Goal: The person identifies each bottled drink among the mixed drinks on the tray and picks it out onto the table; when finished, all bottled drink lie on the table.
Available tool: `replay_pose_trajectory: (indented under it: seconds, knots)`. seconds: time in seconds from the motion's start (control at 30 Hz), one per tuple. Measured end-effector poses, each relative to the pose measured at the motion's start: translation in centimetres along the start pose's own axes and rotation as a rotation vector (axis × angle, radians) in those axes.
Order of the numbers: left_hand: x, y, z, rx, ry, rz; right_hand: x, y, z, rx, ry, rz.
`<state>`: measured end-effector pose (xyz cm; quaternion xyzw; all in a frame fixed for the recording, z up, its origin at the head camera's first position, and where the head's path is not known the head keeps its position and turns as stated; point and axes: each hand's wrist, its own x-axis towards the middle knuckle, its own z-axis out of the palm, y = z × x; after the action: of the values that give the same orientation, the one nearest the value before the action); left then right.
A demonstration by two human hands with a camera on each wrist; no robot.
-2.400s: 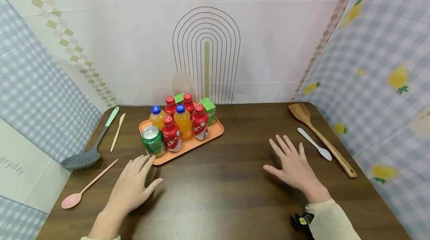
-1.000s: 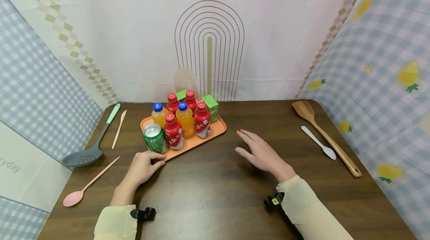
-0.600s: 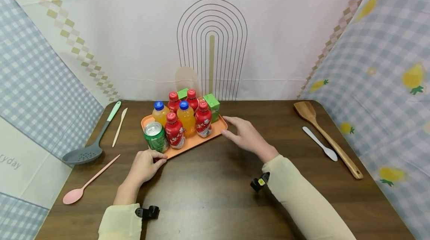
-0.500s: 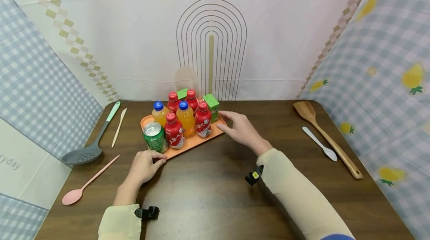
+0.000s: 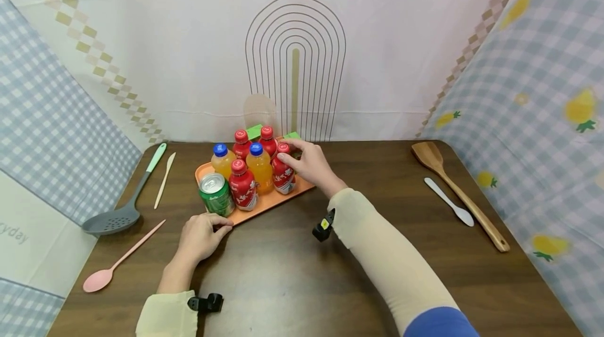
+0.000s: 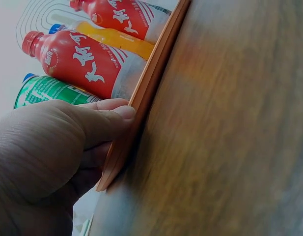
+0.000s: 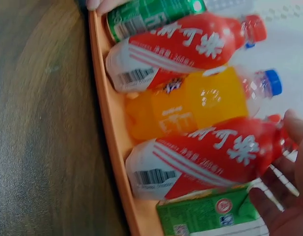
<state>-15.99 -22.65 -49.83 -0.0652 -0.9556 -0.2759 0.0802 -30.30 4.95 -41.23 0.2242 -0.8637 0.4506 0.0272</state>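
An orange tray point(image 5: 269, 202) holds several upright drinks. My left hand point(image 5: 200, 235) pinches its near left corner, thumb against the tray's outer wall point(image 6: 150, 78) in the left wrist view. A green can point(image 5: 217, 195) stands just behind that hand. Several red bottles point(image 5: 243, 187) and orange-juice bottles point(image 5: 259, 169) with blue caps crowd the middle. My right hand point(image 5: 313, 164) is at the neck of the front right red bottle point(image 7: 205, 157), with thumb and fingers spread either side of it. A green carton point(image 7: 205, 211) beside this bottle is mostly covered by the hand in the head view.
To the left lie a grey slotted turner point(image 5: 115, 219), a wooden knife point(image 5: 164, 182) and a pink spoon point(image 5: 101, 278). A wooden spatula point(image 5: 453, 190) and a white spoon point(image 5: 448, 200) lie on the right. A patterned cloth point(image 5: 203, 64) hangs behind the brown table point(image 5: 292, 279).
My left hand has moved onto the tray's corner and pinches it. My right hand has come left from the table's right side, over the tray's right end, to the red bottle's neck.
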Motion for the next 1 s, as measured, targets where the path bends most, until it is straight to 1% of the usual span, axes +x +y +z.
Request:
replay_pose_trajectory:
  seconds: [0.07, 0.17, 0.43, 0.67, 0.83, 1.0]
  knots:
    - [-0.1, 0.1, 0.0, 0.003, -0.003, -0.005, -0.1, 0.3, 0.3, -0.002, 0.014, -0.001]
    - [-0.2, 0.0, 0.0, 0.010, -0.004, -0.008, -0.3, 0.5, 0.6, -0.034, 0.022, -0.005]
    - [-0.4, -0.3, -0.1, 0.022, -0.001, -0.005, -0.6, 0.0, 0.7, -0.142, 0.044, -0.018]
    - [-0.3, -0.3, 0.0, 0.014, -0.007, -0.014, -0.9, -0.5, 0.3, -0.226, 0.030, -0.001]
    - [-0.1, -0.2, 0.0, 0.009, -0.004, -0.012, -1.1, -0.6, 0.0, -0.229, 0.025, 0.009]
    - [0.1, -0.1, 0.2, 0.009, 0.001, -0.008, -1.1, -0.4, -0.3, -0.203, 0.017, 0.019]
